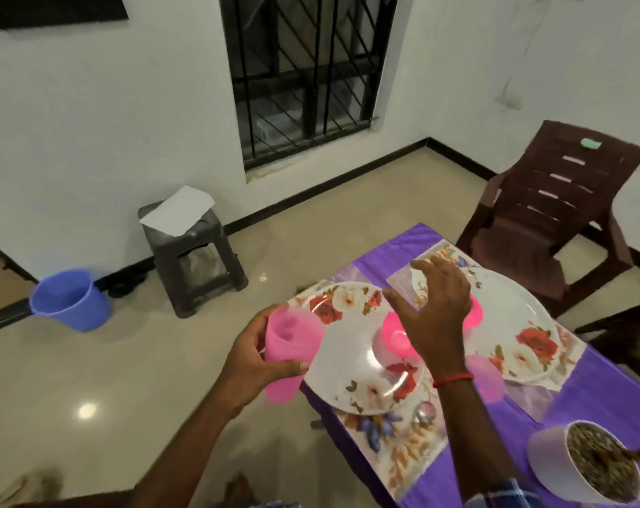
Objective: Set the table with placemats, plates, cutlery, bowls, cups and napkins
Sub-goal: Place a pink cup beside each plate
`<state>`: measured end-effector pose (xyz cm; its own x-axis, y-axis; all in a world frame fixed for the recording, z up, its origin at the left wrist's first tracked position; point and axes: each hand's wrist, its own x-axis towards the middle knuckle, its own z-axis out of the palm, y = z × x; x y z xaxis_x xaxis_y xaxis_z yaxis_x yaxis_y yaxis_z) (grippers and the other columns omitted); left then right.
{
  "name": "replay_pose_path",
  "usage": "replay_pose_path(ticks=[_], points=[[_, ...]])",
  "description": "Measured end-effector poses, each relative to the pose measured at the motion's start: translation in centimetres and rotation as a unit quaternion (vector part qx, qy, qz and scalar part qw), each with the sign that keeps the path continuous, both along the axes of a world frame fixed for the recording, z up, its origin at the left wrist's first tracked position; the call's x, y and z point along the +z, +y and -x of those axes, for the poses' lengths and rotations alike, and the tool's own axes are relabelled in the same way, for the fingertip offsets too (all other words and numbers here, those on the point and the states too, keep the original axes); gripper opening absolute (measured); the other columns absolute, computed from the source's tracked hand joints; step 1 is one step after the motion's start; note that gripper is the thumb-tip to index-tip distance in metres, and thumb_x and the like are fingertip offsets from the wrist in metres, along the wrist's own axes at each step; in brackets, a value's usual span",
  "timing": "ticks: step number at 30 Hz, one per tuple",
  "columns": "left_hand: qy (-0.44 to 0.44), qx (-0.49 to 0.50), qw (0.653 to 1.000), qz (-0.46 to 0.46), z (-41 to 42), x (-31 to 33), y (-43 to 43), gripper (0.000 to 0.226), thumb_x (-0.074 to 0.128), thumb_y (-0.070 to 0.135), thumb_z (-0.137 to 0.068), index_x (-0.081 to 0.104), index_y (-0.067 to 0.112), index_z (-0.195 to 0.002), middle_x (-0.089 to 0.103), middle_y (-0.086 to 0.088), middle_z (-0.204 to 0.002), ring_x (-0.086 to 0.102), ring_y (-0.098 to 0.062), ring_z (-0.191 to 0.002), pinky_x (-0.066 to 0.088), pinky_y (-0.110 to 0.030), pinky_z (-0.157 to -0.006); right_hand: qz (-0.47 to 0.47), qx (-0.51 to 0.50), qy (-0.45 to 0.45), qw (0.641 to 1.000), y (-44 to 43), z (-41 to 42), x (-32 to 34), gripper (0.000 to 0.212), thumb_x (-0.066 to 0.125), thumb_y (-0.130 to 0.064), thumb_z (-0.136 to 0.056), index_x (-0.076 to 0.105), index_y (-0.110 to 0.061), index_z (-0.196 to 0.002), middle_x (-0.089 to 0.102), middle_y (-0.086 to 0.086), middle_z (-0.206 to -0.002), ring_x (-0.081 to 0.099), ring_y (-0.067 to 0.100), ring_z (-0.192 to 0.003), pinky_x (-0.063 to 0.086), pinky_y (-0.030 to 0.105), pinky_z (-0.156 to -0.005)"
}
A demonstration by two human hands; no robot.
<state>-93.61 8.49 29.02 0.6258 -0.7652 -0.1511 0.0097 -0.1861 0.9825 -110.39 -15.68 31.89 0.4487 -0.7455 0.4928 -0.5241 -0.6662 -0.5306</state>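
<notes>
Beige floor and white walls behind; purple-covered worktop [604,394] at lower right. Left hand [248,361]: fingers curled round a pink cup [292,342], mouth up, slightly tilted, in the air just off the worktop's left edge beside the near plate [347,364]. Pink bowl [393,335] sits on that plate. Right hand [435,317] hovers above it, fingers spread, holding nothing. Second pink cup [489,379], blurred, is between the plates. Judgement: set the held cup on the floral placemat [402,460], clear of the plate rim, base flat; release once steady.
</notes>
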Motion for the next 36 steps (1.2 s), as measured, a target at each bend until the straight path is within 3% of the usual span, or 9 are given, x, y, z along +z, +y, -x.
replay_pose_path(ticks=[5, 7, 10, 12, 15, 19, 24, 31, 36], points=[[-0.01, 0.01, 1.0, 0.011, -6.1, 1.3, 1.7, 0.098, 0.1, 0.039, -0.049, 0.052, 0.046, -0.134, 0.064, 0.026, -0.119, 0.064, -0.007, -0.111, 0.061, -0.028, -0.077, -0.177, 0.153, -0.055, 0.971, 6.2, -9.5, 3.2, 0.054, 0.073, -0.066, -0.074, 0.06, -0.038, -0.119, 0.059, -0.01, -0.122, 0.052, 0.012, -0.116, 0.044, 0.029, -0.096], [-0.01, 0.012, 1.0, 0.015, -7.9, 1.4, 2.3, 0.098, 0.098, 0.038, -0.05, 0.052, 0.044, -0.136, 0.064, 0.023, -0.121, 0.064, -0.007, -0.113, 0.061, -0.028, -0.078, -0.275, 0.253, 0.017, 0.928, 9.4, -12.2, 3.8, 0.06, 0.075, -0.069, -0.07, 0.056, -0.048, -0.123, 0.054, -0.019, -0.127, 0.055, 0.002, -0.113, 0.048, 0.021, -0.088], [-0.007, 0.02, 0.999, 0.028, -10.4, 1.3, 3.2, 0.094, 0.096, 0.038, -0.051, 0.056, 0.037, -0.136, 0.067, 0.017, -0.123, 0.065, -0.01, -0.114, 0.06, -0.028, -0.081, -0.292, 0.362, 0.146, 0.873, 13.8, -15.8, 2.2, 0.06, 0.075, -0.062, -0.078, 0.051, -0.048, -0.131, 0.043, -0.019, -0.131, 0.05, 0.0, -0.115, 0.049, 0.016, -0.092], [-0.007, 0.019, 0.999, 0.03, -11.5, 1.1, 3.8, 0.095, 0.095, 0.035, -0.048, 0.057, 0.034, -0.135, 0.067, 0.015, -0.124, 0.065, -0.013, -0.116, 0.06, -0.028, -0.082, -0.299, 0.35, 0.134, 0.878, 15.0, -17.0, 1.1, 0.061, 0.063, -0.07, -0.081, 0.05, -0.045, -0.135, 0.042, -0.013, -0.137, 0.049, 0.009, -0.12, 0.052, 0.027, -0.099], [-0.003, 0.019, 0.999, 0.028, -13.4, 0.8, 4.7, 0.1, 0.098, 0.036, -0.046, 0.056, 0.034, -0.137, 0.067, 0.014, -0.126, 0.064, -0.015, -0.117, 0.06, -0.029, -0.082, -0.293, 0.342, 0.133, 0.883, 14.6, -18.9, 0.8, 0.057, 0.061, -0.071, -0.081, 0.05, -0.047, -0.131, 0.048, -0.016, -0.133, 0.049, 0.005, -0.121, 0.052, 0.034, -0.1], [-0.011, 0.026, 0.999, 0.025, -15.3, 0.7, 4.3, 0.097, 0.097, 0.037, -0.047, 0.056, 0.034, -0.135, 0.066, 0.013, -0.125, 0.064, -0.019, -0.116, 0.061, -0.03, -0.08, -0.279, 0.351, 0.119, 0.886, 14.3, -22.0, 1.7, 0.051, 0.071, -0.058, -0.084, 0.048, -0.048, -0.128, 0.05, -0.026, -0.124, 0.048, -0.002, -0.117, 0.049, 0.029, -0.098], [-0.017, 0.028, 0.999, 0.008, -19.4, 0.7, 3.2, 0.096, 0.094, 0.042, -0.043, 0.056, 0.036, -0.132, 0.066, 0.017, -0.12, 0.065, -0.02, -0.112, 0.063, -0.035, -0.083, -0.282, 0.34, 0.113, 0.89, 12.9, -26.3, 2.2, 0.052, 0.082, -0.047, -0.078, 0.053, -0.046, -0.12, 0.053, -0.034, -0.112, 0.049, -0.012, -0.108, 0.043, 0.006, -0.083], [-0.029, -0.03, 0.999, -0.032, -27.6, 0.9, -1.7, 0.093, 0.099, 0.032, -0.053, 0.054, 0.043, -0.134, 0.067, 0.014, -0.122, 0.065, -0.019, -0.114, 0.062, -0.039, -0.089, -0.277, 0.331, 0.09, 0.898, 7.6, -33.4, 1.5, 0.063, 0.079, -0.067, -0.068, 0.053, -0.042, -0.121, 0.059, -0.026, -0.113, 0.059, 0.004, -0.103, 0.058, 0.028, -0.083], [-0.029, -0.085, 0.995, -0.042, -32.7, 1.5, -7.0, 0.09, 0.097, 0.03, -0.056, 0.054, 0.043, -0.134, 0.067, 0.014, -0.123, 0.066, -0.019, -0.115, 0.062, -0.039, -0.09, -0.29, 0.311, 0.04, 0.904, 3.1, -37.0, 1.8, 0.056, 0.082, -0.061, -0.069, 0.052, -0.047, -0.115, 0.06, -0.028, -0.112, 0.059, -0.002, -0.103, 0.058, 0.021, -0.08]])
